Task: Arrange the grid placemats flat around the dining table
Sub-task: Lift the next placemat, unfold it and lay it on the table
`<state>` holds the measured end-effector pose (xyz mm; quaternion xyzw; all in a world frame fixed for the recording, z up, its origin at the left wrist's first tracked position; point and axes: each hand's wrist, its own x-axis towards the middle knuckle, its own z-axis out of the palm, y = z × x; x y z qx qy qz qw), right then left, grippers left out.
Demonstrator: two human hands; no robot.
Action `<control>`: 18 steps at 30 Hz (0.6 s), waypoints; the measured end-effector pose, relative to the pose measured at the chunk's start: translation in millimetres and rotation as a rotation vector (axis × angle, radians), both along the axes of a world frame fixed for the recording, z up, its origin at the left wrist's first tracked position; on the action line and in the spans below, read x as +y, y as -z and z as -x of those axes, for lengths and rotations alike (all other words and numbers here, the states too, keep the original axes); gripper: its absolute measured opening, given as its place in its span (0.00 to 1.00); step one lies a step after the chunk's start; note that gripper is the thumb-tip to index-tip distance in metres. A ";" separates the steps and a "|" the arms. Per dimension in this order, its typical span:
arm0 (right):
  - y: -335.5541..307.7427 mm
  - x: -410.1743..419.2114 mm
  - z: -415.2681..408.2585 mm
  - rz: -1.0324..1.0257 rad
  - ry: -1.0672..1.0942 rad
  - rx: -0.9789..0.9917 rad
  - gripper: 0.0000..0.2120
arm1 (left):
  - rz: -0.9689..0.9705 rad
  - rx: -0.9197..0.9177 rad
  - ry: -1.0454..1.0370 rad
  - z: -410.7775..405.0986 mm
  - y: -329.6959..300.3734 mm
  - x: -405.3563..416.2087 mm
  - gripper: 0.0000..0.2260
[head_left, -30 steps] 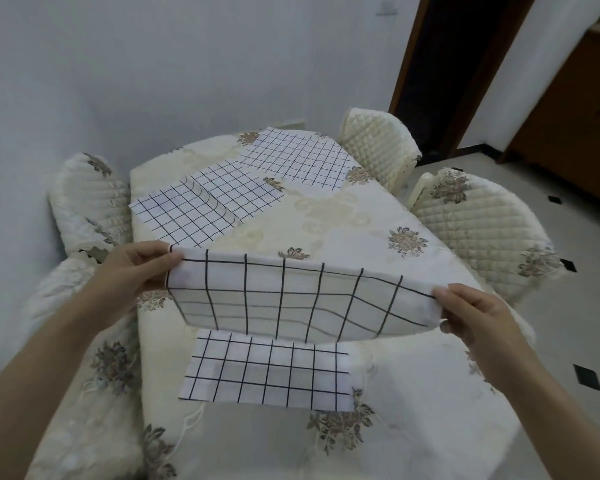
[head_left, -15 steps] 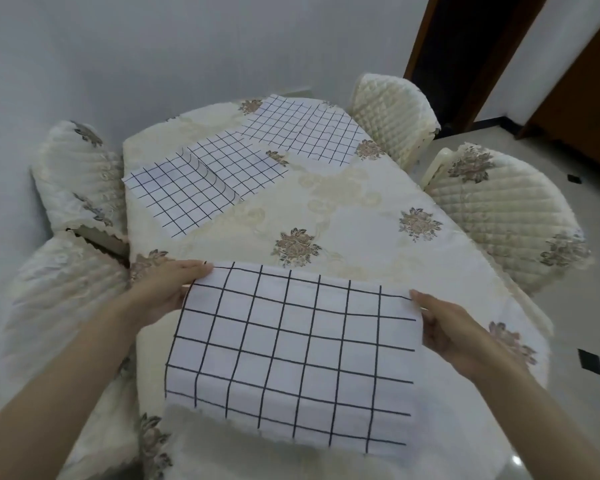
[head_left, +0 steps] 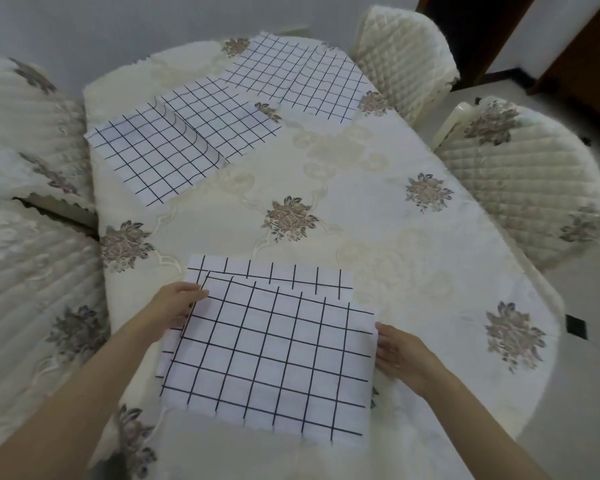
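Nearest the viewer, a grid placemat [head_left: 267, 362] is shown at the near edge of the dining table [head_left: 378, 209], overlapping a second placemat [head_left: 271, 271] of which only the far strip is visible. Its left edge is pinched by the left hand [head_left: 174, 306], thumb on top; its right edge is touched by the right hand [head_left: 399, 351], though whether those fingers are curled under the cloth cannot be told. Farther off, a third placemat [head_left: 153, 150] lies with a raised fold, overlapped by a fourth [head_left: 219, 116]; a fifth [head_left: 298, 77] lies at the far end. The task is judged unfinished: overlaps and the fold remain to be corrected. Quilted chairs [head_left: 520, 174] surround the table.
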<state>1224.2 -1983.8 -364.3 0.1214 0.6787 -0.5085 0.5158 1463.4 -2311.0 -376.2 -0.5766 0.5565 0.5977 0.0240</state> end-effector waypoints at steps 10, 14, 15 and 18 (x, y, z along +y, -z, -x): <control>-0.7 35.2 -38.9 -0.051 -0.069 -0.030 0.16 | -0.015 -0.090 -0.010 -61.2 -4.6 44.5 0.11; -0.7 51.9 -55.4 -0.083 -0.130 0.015 0.21 | -0.069 -0.094 -0.061 -92.0 0.1 65.4 0.10; 0.2 56.0 -59.4 -0.093 -0.146 0.025 0.21 | -0.096 -0.079 -0.077 -101.0 3.1 70.8 0.11; 0.0 66.4 -69.0 -0.112 -0.190 0.070 0.16 | -0.138 -0.098 -0.087 -124.4 6.7 89.8 0.09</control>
